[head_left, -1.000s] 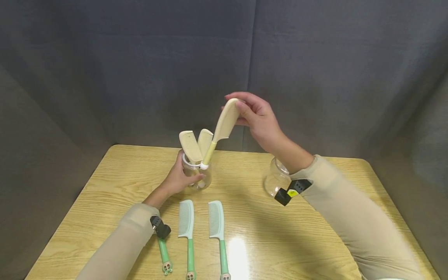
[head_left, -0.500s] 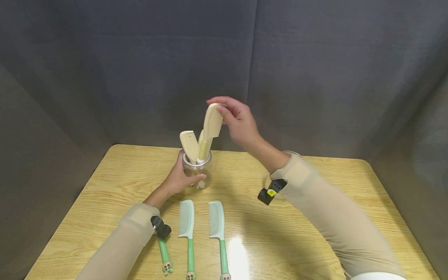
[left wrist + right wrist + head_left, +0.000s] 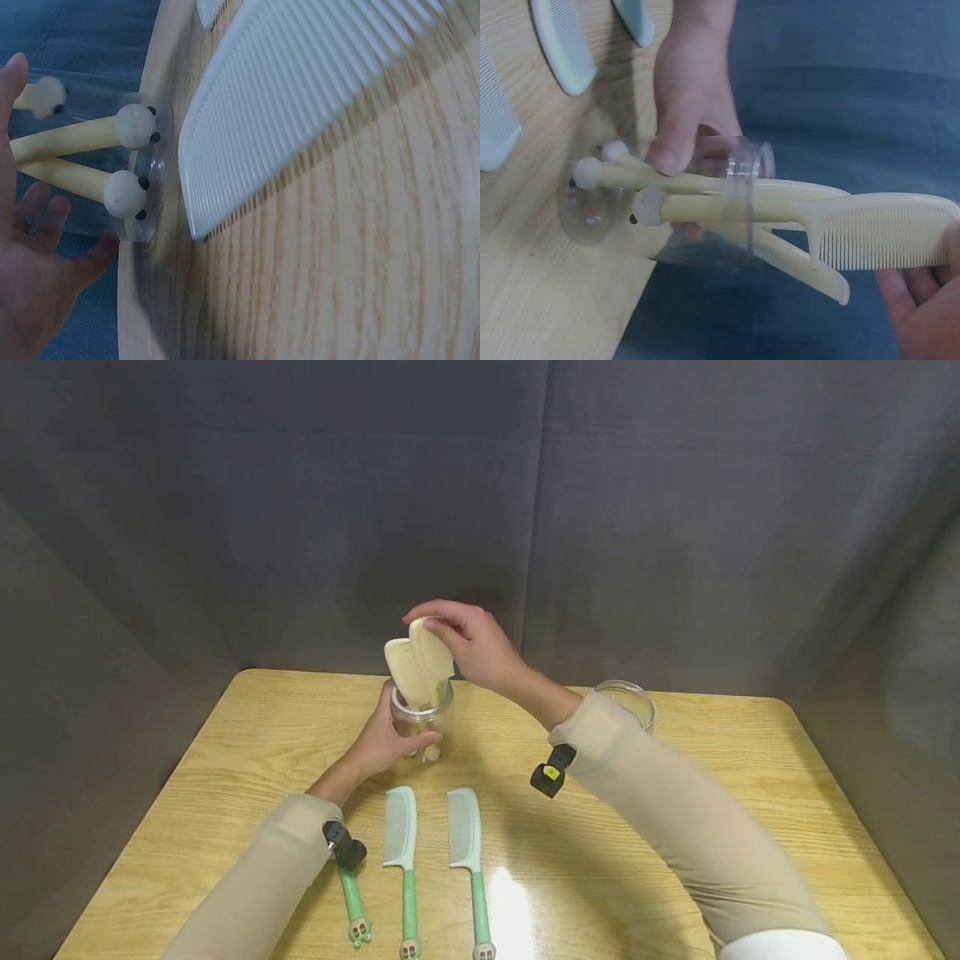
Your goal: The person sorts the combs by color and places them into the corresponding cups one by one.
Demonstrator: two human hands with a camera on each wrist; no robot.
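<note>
My left hand grips a clear glass jar standing on the wooden table. Two cream combs stand in the jar, teeth end up. My right hand pinches the top of a third cream comb, whose handle is down inside the jar. In the right wrist view the held comb lies across the jar, its white ball end near the bottom. The left wrist view shows the ball-tipped handles through the jar's base, with my left hand beside them.
Three mint-green combs lie in a row near the front edge: one partly under my left wrist, one in the middle, one to the right. A second empty glass jar stands behind my right sleeve.
My right hand moved left and down with the cream comb, and the comb's handle went from the jar's rim down into the jar. The left hand stayed on the jar.
</note>
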